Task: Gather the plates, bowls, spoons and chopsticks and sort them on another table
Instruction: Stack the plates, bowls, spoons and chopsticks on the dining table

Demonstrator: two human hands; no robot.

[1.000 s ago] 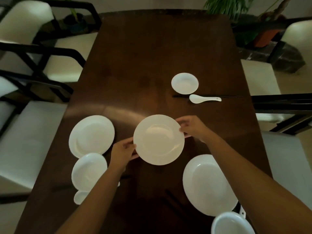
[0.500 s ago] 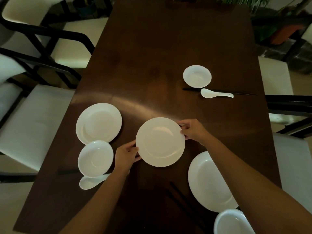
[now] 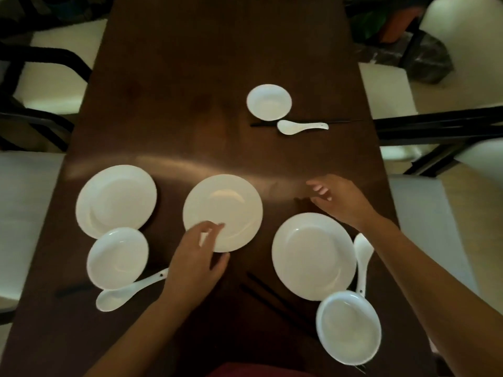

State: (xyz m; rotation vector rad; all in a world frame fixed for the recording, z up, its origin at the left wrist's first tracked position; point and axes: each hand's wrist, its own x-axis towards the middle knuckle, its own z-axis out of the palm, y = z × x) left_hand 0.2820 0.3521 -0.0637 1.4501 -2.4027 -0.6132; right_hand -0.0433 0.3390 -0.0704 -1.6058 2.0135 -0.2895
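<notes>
Three white plates lie on the dark wooden table [image 3: 190, 104]: a left plate [image 3: 115, 200], a middle plate [image 3: 228, 205] and a right plate [image 3: 313, 257]. My left hand [image 3: 196, 259] hovers over the middle plate's near rim, fingers loosely curled, holding nothing. My right hand [image 3: 340, 200] is open above the bare table to the right of that plate. White bowls sit at the left [image 3: 117, 258], far [image 3: 269, 102] and near right [image 3: 348, 326]. A white spoon lies by each: left spoon [image 3: 128, 291], far spoon [image 3: 299, 127], right spoon [image 3: 363, 259]. Black chopsticks [image 3: 272, 297] lie near the centre front.
More black chopsticks lie behind the far spoon [image 3: 343, 121] and beside the left bowl [image 3: 72, 289]. White-cushioned chairs with black frames stand along the left side [image 3: 24, 213] and the right side [image 3: 424, 219]. A potted plant [image 3: 381, 23] is at the far right.
Both hands have let go of the middle plate, which now lies flat on the table. My right hand has drawn off to the right; my left hand has shifted to the plate's near rim.
</notes>
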